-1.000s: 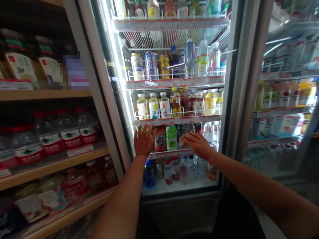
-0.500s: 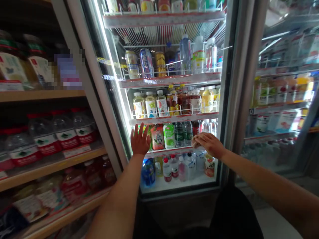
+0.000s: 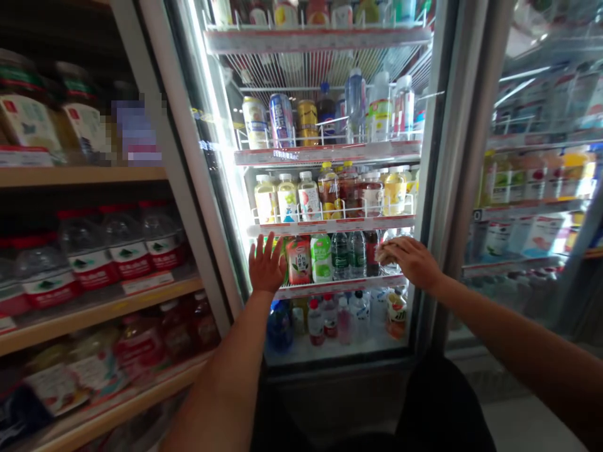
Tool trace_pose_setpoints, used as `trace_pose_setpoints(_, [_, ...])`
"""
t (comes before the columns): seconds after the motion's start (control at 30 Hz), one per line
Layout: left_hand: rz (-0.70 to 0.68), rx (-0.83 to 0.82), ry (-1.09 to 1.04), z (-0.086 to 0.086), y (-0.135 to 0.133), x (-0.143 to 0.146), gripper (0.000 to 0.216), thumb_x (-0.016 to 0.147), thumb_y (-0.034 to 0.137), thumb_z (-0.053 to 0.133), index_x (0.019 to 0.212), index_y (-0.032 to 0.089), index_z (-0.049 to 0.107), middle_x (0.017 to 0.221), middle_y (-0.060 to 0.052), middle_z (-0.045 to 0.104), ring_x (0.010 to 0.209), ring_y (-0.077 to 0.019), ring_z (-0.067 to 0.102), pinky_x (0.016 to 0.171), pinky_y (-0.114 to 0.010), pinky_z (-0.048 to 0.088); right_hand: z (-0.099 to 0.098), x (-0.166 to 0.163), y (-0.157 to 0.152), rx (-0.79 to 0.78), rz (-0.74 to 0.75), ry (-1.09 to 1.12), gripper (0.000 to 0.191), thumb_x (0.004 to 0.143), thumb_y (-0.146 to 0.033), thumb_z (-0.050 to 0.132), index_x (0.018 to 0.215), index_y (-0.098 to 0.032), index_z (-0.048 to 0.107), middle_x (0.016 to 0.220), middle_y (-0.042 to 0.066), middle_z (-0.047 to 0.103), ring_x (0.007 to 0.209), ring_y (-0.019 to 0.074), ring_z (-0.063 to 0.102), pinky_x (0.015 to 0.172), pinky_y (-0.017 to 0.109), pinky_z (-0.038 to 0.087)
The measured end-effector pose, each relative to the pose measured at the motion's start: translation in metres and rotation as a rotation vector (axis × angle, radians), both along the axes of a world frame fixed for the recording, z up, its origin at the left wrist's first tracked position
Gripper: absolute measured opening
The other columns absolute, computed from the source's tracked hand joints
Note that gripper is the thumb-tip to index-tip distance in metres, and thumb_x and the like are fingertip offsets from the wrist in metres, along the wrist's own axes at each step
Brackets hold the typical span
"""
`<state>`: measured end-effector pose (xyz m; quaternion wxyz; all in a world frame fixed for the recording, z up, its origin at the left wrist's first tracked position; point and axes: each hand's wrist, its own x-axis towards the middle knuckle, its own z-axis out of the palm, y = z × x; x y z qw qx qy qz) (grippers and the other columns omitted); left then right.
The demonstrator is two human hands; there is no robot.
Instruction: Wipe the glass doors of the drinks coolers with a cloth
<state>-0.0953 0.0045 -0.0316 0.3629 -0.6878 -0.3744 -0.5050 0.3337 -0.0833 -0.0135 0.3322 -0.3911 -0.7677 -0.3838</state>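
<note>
My left hand (image 3: 267, 267) is open, its fingers spread and pointing up, in front of the lower left of a lit drinks fridge's glass door (image 3: 217, 207). It seems to rest against the glass. Higher fingers reach near a shelf edge (image 3: 330, 224). My right hand (image 3: 414, 263) is closed on a crumpled, pale brownish cloth (image 3: 387, 252) at the door's right side, in front of clear bottles. Whether the cloth presses on the glass I cannot tell exactly. Behind the glass stand a red drink bottle (image 3: 299, 260) and a green one (image 3: 321, 257).
A metal door frame (image 3: 455, 188) runs along the right, with another glass-fronted fridge (image 3: 532, 238) beyond it. Wooden shelves (image 3: 103, 311) with red-capped water bottles (image 3: 87, 248) stand at the left. My dark-clothed knee (image 3: 443, 402) is close to the fridge base.
My right hand has moved to the right with the cloth, towards the door's edge. My left hand stays at nearly the same place. The view has shifted slightly.
</note>
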Motion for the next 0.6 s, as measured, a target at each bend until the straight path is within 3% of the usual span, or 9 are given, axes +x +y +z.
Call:
trace_pose_setpoints(0.43, [0.026,0.078,0.007,0.000,0.000,0.002,0.056,0.096,0.026,0.049,0.152,0.029,0.040,0.158,-0.006,0.040,0.154,-0.0227,0.017,0.127,-0.048,0.017,0.044,-0.076,0.014,0.036,0.050,-0.016,0.034,0.093,-0.012,0.052,0.123,-0.018,0.068,0.123,0.011,0.066,0.115,0.0265,0.054,0.100,0.041,0.046])
trace_pose_setpoints(0.6, [0.009,0.047,0.004,0.000,0.000,0.001,0.056,0.096,0.026,0.049,0.151,0.029,0.041,0.158,-0.005,0.040,0.154,-0.0233,0.017,0.127,-0.049,0.017,0.047,-0.114,0.022,0.022,0.085,-0.061,0.033,0.095,-0.015,0.053,0.125,-0.017,0.066,0.125,0.011,0.066,0.115,0.0270,0.052,0.100,0.041,0.044])
